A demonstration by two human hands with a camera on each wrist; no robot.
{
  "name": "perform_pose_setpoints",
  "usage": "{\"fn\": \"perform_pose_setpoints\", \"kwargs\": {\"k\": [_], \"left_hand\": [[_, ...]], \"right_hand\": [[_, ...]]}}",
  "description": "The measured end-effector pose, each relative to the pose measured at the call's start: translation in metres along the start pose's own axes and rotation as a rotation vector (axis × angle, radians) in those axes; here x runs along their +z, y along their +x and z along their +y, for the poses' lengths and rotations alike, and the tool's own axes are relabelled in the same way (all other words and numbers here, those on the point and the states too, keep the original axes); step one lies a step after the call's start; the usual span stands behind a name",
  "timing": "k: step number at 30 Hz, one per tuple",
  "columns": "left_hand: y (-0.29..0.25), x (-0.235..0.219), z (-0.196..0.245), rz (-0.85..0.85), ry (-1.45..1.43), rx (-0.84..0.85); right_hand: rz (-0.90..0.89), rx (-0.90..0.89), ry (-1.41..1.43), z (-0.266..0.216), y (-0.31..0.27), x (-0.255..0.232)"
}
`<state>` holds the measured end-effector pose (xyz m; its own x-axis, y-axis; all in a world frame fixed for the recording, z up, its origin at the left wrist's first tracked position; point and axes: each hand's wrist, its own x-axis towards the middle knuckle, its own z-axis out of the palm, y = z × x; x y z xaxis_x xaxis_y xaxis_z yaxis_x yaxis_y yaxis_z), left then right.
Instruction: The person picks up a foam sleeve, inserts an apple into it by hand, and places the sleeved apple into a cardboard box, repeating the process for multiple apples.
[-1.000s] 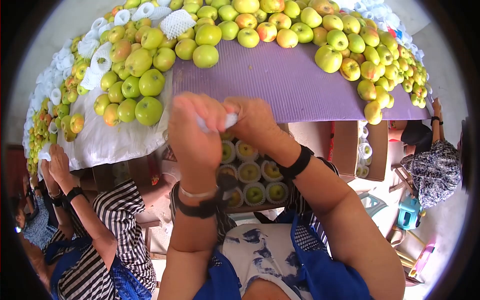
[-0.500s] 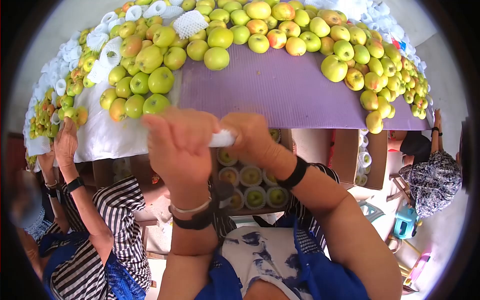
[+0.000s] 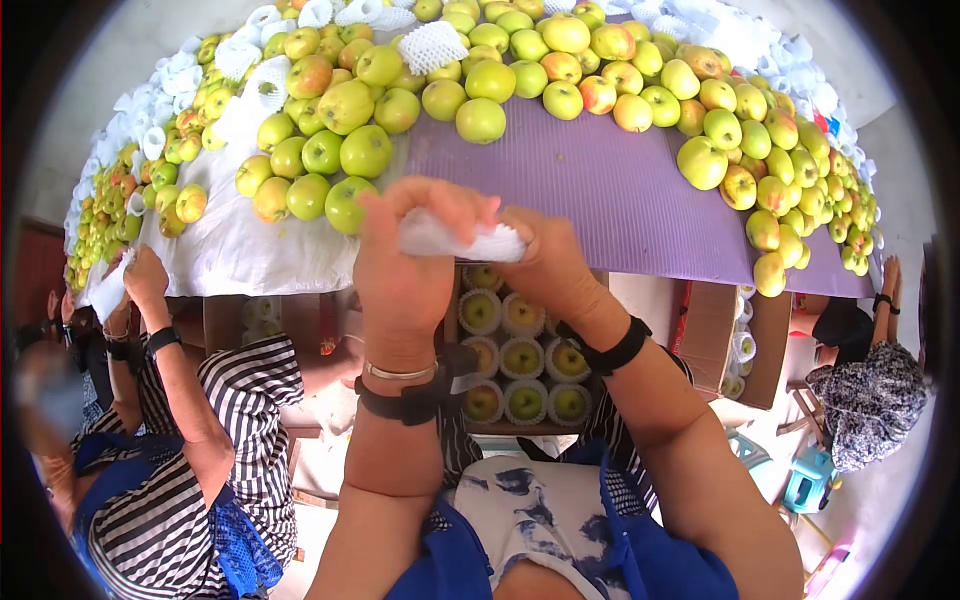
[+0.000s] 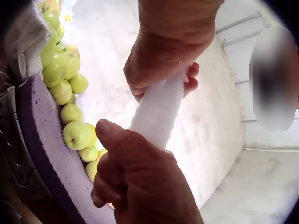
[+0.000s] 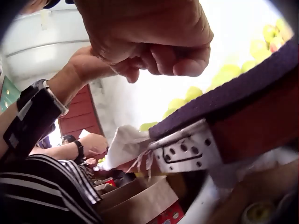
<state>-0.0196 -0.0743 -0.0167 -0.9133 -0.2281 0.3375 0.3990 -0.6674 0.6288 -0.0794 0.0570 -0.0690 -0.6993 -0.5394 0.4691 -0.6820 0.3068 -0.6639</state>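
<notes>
Both hands are raised in front of the table edge, with a white foam net sleeve (image 3: 450, 238) between them. My left hand (image 3: 410, 255) curls its fingers round one end of the sleeve; motion blurs them. The other end is pinched by my right hand (image 3: 555, 262), thumb and fingers bent. The left wrist view shows the foam sleeve (image 4: 161, 109) as a narrow tube running from one hand to the other. Below the hands stands an open box with rows of apples (image 3: 522, 357) in foam nets.
A heap of loose apples (image 3: 345, 105) lies on the purple ridged board (image 3: 590, 195) and white sheet (image 3: 235, 250). More foam nets (image 3: 432, 48) lie among and behind them. Another box (image 3: 765, 350) stands right. At left a person's hand (image 3: 148, 278) holds a white foam piece.
The head view has shifted, so the heap sits farther right. My left hand has turned on the sleeve, and more white foam shows between my hands. The person at left now holds up white foam.
</notes>
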Motion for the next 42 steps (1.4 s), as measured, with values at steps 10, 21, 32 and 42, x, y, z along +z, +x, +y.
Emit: {"fn": "perform_pose_setpoints", "kwargs": {"k": [10,21,32,42], "left_hand": [[-0.003,-0.002,-0.01,0.08,0.294,-0.135],[-0.008,-0.009,-0.014,0.346,0.56,-0.357],[-0.01,-0.021,-0.016,0.167,0.563,-0.281],[-0.003,-0.01,-0.005,0.245,0.532,-0.242]], "right_hand": [[0.014,0.189,-0.084,0.022,-0.001,-0.027],[0.049,0.156,-0.081,0.025,-0.001,-0.031],[-0.032,0.269,0.072,0.044,-0.001,-0.028],[-0.156,0.393,0.191,0.028,0.008,-0.022]]}}
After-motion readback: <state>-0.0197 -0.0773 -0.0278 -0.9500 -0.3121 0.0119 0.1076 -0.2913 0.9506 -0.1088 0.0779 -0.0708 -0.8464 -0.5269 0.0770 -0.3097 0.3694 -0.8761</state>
